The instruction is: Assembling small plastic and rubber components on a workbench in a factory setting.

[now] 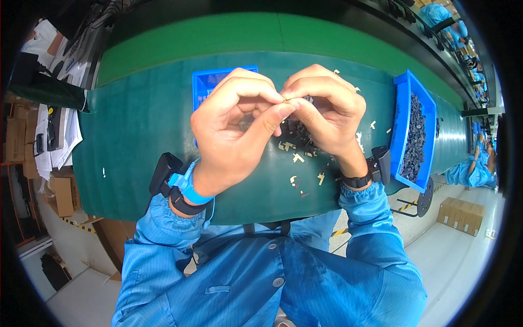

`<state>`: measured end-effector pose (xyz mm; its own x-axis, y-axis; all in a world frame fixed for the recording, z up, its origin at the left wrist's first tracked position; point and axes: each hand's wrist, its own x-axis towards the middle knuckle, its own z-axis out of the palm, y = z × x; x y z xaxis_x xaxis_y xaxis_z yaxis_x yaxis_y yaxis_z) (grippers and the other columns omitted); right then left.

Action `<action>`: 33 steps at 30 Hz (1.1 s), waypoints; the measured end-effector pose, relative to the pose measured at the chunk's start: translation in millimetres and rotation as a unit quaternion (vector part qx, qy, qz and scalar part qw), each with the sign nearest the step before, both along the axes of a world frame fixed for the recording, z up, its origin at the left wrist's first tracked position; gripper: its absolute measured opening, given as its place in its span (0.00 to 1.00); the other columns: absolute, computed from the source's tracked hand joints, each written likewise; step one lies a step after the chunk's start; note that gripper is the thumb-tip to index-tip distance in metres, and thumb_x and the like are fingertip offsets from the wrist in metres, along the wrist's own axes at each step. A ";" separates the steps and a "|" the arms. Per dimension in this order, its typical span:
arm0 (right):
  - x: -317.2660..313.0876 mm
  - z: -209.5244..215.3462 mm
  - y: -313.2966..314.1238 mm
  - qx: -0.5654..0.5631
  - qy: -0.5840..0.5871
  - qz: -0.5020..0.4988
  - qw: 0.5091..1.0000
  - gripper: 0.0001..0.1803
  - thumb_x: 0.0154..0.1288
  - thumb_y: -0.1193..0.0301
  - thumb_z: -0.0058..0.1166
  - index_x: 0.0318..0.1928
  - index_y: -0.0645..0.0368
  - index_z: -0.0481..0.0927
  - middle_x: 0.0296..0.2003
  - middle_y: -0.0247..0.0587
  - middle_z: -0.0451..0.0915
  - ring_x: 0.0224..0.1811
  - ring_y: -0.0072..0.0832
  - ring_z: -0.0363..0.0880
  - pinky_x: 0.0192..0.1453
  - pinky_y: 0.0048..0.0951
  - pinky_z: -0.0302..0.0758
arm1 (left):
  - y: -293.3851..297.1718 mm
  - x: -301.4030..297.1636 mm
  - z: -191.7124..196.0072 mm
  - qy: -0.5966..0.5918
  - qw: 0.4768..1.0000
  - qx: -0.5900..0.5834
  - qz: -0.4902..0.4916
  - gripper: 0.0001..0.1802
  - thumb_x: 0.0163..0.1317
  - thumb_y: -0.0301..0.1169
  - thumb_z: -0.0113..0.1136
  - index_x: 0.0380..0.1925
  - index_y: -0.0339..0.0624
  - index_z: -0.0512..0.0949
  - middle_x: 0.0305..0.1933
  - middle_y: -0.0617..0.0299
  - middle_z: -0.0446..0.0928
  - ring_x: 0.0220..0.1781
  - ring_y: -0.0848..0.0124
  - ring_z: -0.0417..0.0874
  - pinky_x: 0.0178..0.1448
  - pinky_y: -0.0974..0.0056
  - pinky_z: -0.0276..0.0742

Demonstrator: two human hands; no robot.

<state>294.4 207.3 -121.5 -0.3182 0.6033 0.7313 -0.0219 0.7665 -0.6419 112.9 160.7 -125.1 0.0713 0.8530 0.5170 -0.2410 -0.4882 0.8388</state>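
Above the green mat, my left hand (pixel 229 136) and my right hand (pixel 332 106) meet fingertip to fingertip. Thumb and forefinger are pinched together on each side, around something too small to make out, with a thin yellowish edge showing between them. Beneath the hands lies a loose pile of small black parts (pixel 298 131), partly covered by my fingers. Several small cream-coloured pieces (pixel 298 158) are scattered around that pile. Partly hidden by my left hand is a blue bin (pixel 199 90), whose contents barely show.
To the right, a blue bin (pixel 400 128) holds many small black parts. The green table mat (pixel 136 141) extends to both sides. Papers (pixel 68 136) lie at the left edge. Cardboard boxes (pixel 460 215) and a stool (pixel 425 199) stand at right. Other people in blue work farther off.
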 end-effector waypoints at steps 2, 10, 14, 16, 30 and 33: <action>0.0 0.8 0.0 0.000 -0.001 0.001 1.000 0.07 0.62 0.81 0.70 0.41 0.66 0.89 0.36 0.46 0.87 0.36 0.29 0.86 0.39 0.26 0.81 | 0.1 0.1 -0.4 0.001 1.000 0.002 -0.002 0.09 0.69 0.14 0.64 0.45 0.29 0.75 0.46 0.52 0.76 0.34 0.72 0.84 0.35 0.70 0.84; 0.8 0.9 0.9 -0.004 -0.007 0.003 1.000 0.07 0.62 0.81 0.70 0.42 0.66 0.89 0.35 0.46 0.87 0.35 0.29 0.86 0.39 0.26 0.80 | -0.2 4.9 0.5 -0.046 0.999 -0.023 0.005 0.09 0.66 0.13 0.68 0.40 0.31 0.77 0.43 0.56 0.77 0.34 0.77 0.85 0.34 0.74 0.80; 1.0 1.2 0.2 -0.008 -0.004 0.004 1.000 0.07 0.63 0.80 0.70 0.42 0.66 0.89 0.35 0.46 0.88 0.35 0.29 0.86 0.38 0.26 0.80 | -0.5 5.1 1.8 -0.057 0.998 -0.024 0.007 0.09 0.66 0.13 0.68 0.40 0.31 0.77 0.44 0.56 0.77 0.33 0.78 0.85 0.34 0.74 0.80; 0.9 1.8 -0.5 -0.010 -0.002 0.005 1.000 0.07 0.63 0.80 0.70 0.42 0.65 0.89 0.35 0.46 0.88 0.35 0.29 0.86 0.38 0.26 0.80 | -0.2 1.5 1.5 0.010 1.000 -0.003 -0.002 0.09 0.70 0.14 0.63 0.45 0.30 0.74 0.45 0.52 0.74 0.34 0.72 0.83 0.35 0.70 0.83; 2.1 3.6 -0.9 -0.003 -0.002 0.009 1.000 0.06 0.63 0.81 0.70 0.41 0.66 0.89 0.35 0.47 0.88 0.34 0.30 0.86 0.38 0.27 0.81 | -1.8 1.9 3.2 0.000 1.000 -0.011 -0.008 0.08 0.70 0.15 0.64 0.44 0.30 0.75 0.45 0.53 0.74 0.34 0.72 0.84 0.35 0.70 0.83; 1.2 1.5 1.7 -0.003 -0.002 0.007 1.000 0.06 0.63 0.81 0.70 0.41 0.66 0.89 0.34 0.47 0.88 0.34 0.31 0.86 0.38 0.27 0.81 | -0.1 1.5 1.1 -0.010 1.000 -0.024 -0.008 0.08 0.69 0.15 0.65 0.43 0.30 0.75 0.45 0.54 0.75 0.34 0.72 0.84 0.35 0.70 0.83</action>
